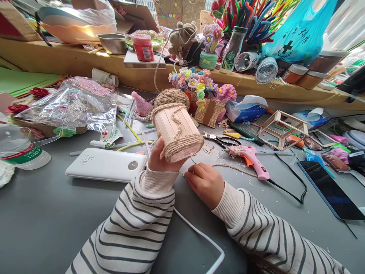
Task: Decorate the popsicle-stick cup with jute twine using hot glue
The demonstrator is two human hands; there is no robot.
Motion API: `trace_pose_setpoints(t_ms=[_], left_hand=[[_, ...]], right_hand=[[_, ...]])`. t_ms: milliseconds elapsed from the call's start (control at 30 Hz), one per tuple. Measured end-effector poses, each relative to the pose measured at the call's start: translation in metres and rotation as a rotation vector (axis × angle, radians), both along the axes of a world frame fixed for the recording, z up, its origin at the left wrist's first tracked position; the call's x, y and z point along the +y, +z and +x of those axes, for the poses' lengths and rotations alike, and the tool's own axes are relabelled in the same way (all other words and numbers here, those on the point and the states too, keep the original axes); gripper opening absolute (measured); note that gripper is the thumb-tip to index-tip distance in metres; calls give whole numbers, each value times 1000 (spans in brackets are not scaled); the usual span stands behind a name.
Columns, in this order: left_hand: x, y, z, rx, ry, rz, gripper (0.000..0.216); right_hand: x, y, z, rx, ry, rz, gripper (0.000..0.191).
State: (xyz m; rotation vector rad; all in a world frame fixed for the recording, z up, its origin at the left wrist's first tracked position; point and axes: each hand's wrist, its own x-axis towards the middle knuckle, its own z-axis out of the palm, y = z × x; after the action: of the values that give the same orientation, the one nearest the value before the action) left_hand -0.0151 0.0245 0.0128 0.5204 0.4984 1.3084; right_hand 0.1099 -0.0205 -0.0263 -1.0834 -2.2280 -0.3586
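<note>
My left hand [159, 158] is wrapped round a small container made of wooden craft sticks [173, 123], tilted with its base toward me. Jute twine [186, 145] is wound in rows around its lower edge, with a thinner band at the far rim and a braided piece down its side. Close beside the base, my right hand [207, 182] is closed, its fingers pinched together at a loose strand of twine [234, 167] that trails right toward the pink glue gun [251, 158]. The fingertips' exact hold is partly hidden. Behind the container sits a ball of twine [172, 97].
A white power bank [107, 164] lies left of my hands, with a white cable [203, 236] in front. To the right are scissors [219, 140], a wooden stick frame [282, 129] and a phone [332, 190]. A cluttered ledge [137, 76] runs along the back.
</note>
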Motion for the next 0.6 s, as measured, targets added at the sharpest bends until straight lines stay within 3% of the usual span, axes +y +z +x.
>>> trace_pose_setpoints(t_ms=[600], left_hand=[[2, 0, 1, 27, -8, 0, 53]], right_hand=[[0, -2, -1, -38, 6, 54, 21]])
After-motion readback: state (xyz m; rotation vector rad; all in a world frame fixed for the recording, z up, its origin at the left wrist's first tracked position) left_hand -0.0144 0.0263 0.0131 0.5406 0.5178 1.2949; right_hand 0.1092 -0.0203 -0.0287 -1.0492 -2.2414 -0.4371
